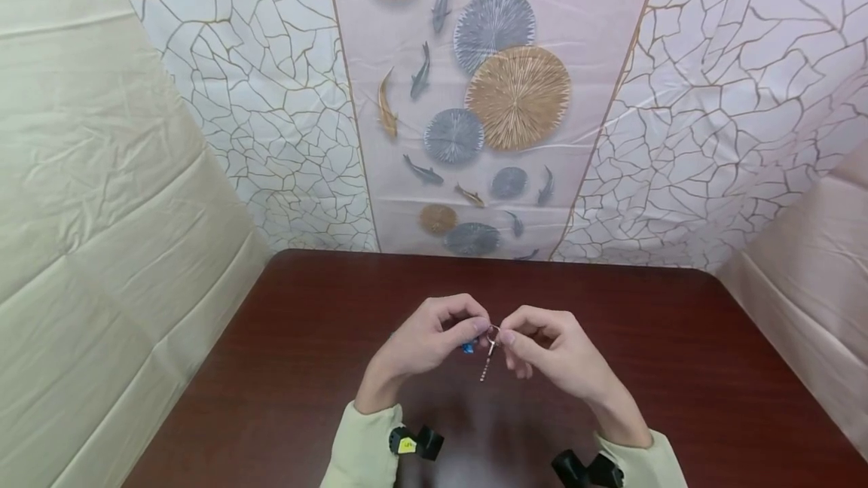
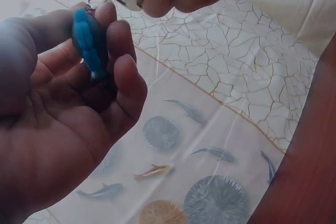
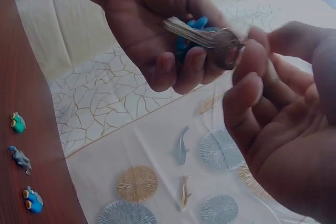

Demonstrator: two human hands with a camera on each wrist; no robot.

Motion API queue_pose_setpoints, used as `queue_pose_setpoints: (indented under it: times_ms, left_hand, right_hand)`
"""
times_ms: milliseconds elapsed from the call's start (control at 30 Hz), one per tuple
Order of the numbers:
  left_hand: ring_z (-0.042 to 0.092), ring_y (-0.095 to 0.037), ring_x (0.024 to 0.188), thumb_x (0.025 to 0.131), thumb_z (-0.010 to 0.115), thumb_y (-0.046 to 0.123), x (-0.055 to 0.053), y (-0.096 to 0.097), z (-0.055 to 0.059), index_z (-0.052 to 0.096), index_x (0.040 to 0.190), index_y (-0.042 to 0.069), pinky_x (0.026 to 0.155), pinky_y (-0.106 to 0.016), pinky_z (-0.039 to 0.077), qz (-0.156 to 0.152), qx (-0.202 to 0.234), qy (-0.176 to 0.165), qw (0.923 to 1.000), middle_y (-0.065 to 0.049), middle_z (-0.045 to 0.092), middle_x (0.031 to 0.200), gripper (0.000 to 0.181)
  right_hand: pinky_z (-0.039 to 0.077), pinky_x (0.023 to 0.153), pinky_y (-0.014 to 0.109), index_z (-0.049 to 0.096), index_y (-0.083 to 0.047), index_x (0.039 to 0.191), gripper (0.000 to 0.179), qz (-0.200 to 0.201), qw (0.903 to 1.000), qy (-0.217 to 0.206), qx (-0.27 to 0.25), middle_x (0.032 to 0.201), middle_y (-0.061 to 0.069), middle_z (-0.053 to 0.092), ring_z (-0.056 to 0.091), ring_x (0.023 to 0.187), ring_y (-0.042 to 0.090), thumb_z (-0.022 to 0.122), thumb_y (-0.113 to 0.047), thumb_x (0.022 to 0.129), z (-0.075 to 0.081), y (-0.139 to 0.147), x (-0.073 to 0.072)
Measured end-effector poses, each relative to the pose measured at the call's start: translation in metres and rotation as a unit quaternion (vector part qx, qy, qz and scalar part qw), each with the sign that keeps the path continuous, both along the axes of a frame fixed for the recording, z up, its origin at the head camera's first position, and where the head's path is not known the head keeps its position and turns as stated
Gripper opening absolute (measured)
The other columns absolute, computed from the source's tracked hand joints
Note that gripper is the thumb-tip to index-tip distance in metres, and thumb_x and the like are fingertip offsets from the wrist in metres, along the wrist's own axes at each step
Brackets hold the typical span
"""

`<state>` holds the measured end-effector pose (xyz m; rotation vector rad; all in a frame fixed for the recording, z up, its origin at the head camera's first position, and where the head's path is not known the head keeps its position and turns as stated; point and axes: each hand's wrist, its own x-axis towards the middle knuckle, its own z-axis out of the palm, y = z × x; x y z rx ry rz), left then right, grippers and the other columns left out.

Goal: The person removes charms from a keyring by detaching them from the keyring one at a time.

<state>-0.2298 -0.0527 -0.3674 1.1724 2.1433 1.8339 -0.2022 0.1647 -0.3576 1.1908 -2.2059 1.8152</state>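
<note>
Above the table, my left hand (image 1: 423,337) and right hand (image 1: 563,352) meet at a small metal key ring (image 1: 493,328). A silver key (image 3: 190,33) hangs from the ring, pointing down in the head view. The left thumb and forefinger pinch the ring's left side, where a small blue figure-shaped charm (image 2: 88,45) sits between the fingers. From the other side, the right thumb and forefinger pinch the ring's edge. Fingers partly cover the ring and charm.
In the right wrist view, small figures lie on the dark red-brown table (image 1: 305,390): a green one (image 3: 18,122), a grey one (image 3: 20,160) and a blue one (image 3: 33,200). A patterned cloth (image 1: 271,96) hangs behind, with pale cloth (image 1: 88,247) at the sides.
</note>
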Motion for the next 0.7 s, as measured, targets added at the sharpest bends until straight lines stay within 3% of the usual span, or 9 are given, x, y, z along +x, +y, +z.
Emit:
queue_pose_setpoints:
  times_ms: [167,533,700]
  left_hand:
    - [0.058,-0.008,0.070,0.096,0.062,0.009,0.000,-0.003,0.001,0.064,0.099,0.007,0.062,-0.024,0.051,0.018,-0.002,0.005,0.9998,-0.020,0.064,0.083,0.004]
    - [0.053,-0.009,0.068,0.093,0.065,0.005,0.010,-0.003,0.011,0.062,0.098,0.011,0.058,-0.023,0.047,0.076,0.004,0.059,0.9953,-0.005,0.060,0.083,0.009]
    - [0.052,-0.007,0.068,0.093,0.065,0.007,0.015,-0.001,0.015,0.063,0.101,0.012,0.059,-0.022,0.046,0.119,-0.042,0.069,0.9896,-0.005,0.065,0.087,0.010]
  right_hand:
    - [0.048,0.045,0.028,0.063,-0.009,0.095,0.017,0.014,0.9995,0.011,0.026,0.067,0.010,0.060,0.055,0.050,0.017,0.056,0.006,0.094,-0.001,-0.001,-0.001]
    - [0.049,0.046,0.025,0.066,-0.015,0.093,0.018,-0.064,0.9956,0.050,0.047,0.068,0.004,0.062,0.056,0.050,0.013,0.063,0.003,0.092,-0.001,-0.002,0.003]
    - [0.050,0.048,0.023,0.067,-0.016,0.091,0.021,-0.095,0.9922,0.071,0.040,0.069,-0.001,0.063,0.058,0.053,0.013,0.064,0.005,0.090,0.003,-0.001,0.006]
